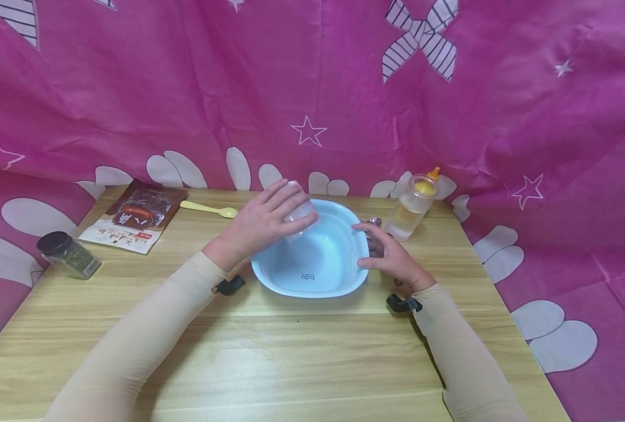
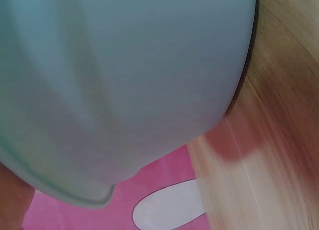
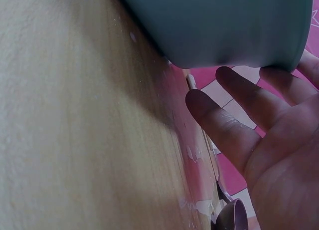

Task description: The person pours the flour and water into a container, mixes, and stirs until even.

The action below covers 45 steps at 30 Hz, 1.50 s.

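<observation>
Gripping a clear plastic cup (image 1: 305,210), the L hand (image 1: 259,220) has its fingers curled round it, palm down, cup tipped over the upper L part of the lt-blue basin (image 1: 323,255); can't tell what's in the cup. Basin sits upright mid-table. R hand (image 1: 395,259) is at the basin's R rim: thumb & index tips on the edge, other fingers reaching under the rim, fairly straight & spread per the R wrist view, so more of a light touch than a tight grip. L wrist cam mostly shows the basin's outer wall. L forearm slants up from lower L, R forearm from lower R, both in beige sleeves (image 1: 149,328) w/ black wristbands (image 1: 230,286). Just beyond R hand, a metal utensil w/ roundish end (image 3: 234,216); further R, a clear tumbler (image 1: 407,215) of liquid, orange nozzle (image 1: 433,173) by its top (inside or behind, can't tell). L of basin: yellow spoon (image 1: 207,208), then brown-&-white packet (image 1: 133,214), then black-lidded jar (image 1: 72,256) tilted in view. Wood table (image 1: 291,363), pink backdrop (image 1: 270,70) behind.
</observation>
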{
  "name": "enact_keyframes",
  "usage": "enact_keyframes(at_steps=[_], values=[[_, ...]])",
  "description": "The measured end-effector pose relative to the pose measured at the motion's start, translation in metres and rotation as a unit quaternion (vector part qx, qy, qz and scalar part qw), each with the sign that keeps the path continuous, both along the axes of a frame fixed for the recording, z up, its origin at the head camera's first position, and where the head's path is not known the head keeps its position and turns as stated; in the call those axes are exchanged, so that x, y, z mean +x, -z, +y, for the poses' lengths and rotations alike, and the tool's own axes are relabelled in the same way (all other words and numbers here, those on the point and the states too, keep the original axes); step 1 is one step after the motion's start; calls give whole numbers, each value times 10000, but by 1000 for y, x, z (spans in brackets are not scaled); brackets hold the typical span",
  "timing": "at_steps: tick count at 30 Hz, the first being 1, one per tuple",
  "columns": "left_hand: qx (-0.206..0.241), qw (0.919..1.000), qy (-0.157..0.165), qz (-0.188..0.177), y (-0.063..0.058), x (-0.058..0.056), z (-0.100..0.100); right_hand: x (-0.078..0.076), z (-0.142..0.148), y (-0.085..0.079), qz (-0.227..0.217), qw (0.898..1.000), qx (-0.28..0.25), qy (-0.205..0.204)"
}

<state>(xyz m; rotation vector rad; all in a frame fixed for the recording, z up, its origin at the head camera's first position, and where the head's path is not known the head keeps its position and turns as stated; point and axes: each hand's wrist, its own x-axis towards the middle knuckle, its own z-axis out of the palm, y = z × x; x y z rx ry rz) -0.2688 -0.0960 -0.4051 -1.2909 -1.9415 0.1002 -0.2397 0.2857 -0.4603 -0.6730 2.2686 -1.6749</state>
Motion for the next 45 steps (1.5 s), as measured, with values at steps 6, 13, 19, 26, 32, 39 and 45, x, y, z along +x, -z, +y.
enact_keyframes(at_steps=[6, 13, 19, 26, 32, 39, 45], values=[[-10, 10000, -21, 12, 1, -1, 0, 1, 0, -1, -39, 10000, -3, 14], [-40, 10000, -20, 53, 1, 0, 0, 0, 0, 0, -25, 10000, 37, 49], [-62, 9999, -43, 90, 1, 0, -1, 0, 0, 0, -63, 10000, -13, 1], [-88, 9999, -63, 97, 0, 0, -1, 1, -1, -1, -42, 10000, -74, -15], [-134, 9998, -100, 107, 1, 0, 0, 2, -1, -1, -15, 10000, -41, -21], [-183, 9998, -71, 105, 0, -1, 0, 2, -1, -2, 4, 10000, -60, -40], [-212, 9998, -47, 39, 1, -1, -1, 2, -2, -1, -32, 10000, -83, -45]])
